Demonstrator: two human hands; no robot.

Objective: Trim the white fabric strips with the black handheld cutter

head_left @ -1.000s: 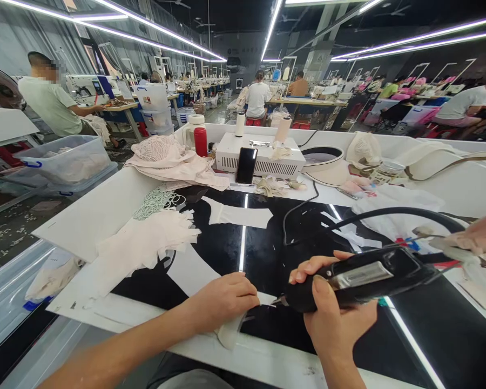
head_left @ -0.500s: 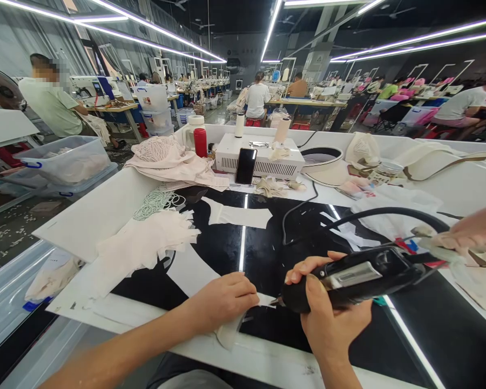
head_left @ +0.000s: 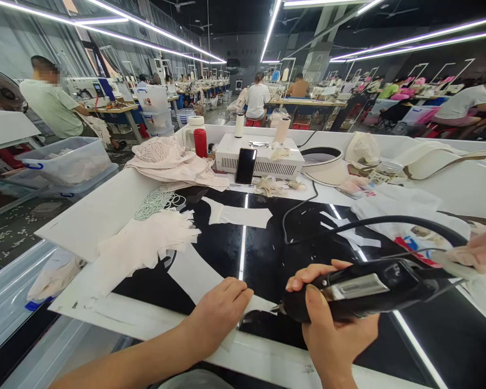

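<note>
My right hand (head_left: 336, 319) grips a black, corded hand-held cutting tool (head_left: 368, 292), its narrow metal tip pointing left. The tip touches, or comes very near, the end of a white fabric piece (head_left: 194, 270) on the glossy black work surface (head_left: 283, 248). My left hand (head_left: 222, 308) presses on that piece with fingers together, at the surface's near edge. The fingertips are partly hidden. Beyond my hands lies another cut white fabric piece (head_left: 243, 216). A heap of pale fabric pieces (head_left: 146, 243) lies to the left.
A blurred hand (head_left: 480, 251), seemingly another person's, is near the tool's rear end. A black cable (head_left: 284, 221) crosses the surface. Behind stand a white metal box (head_left: 227, 154), a phone (head_left: 246, 166) and a red bottle (head_left: 200, 142). Fabric scraps and a visor (head_left: 328, 170) lie there too.
My left hand has shifted slightly left and down. The tool has moved a little down and right with my right hand. The other hand at the right edge has moved lower.
</note>
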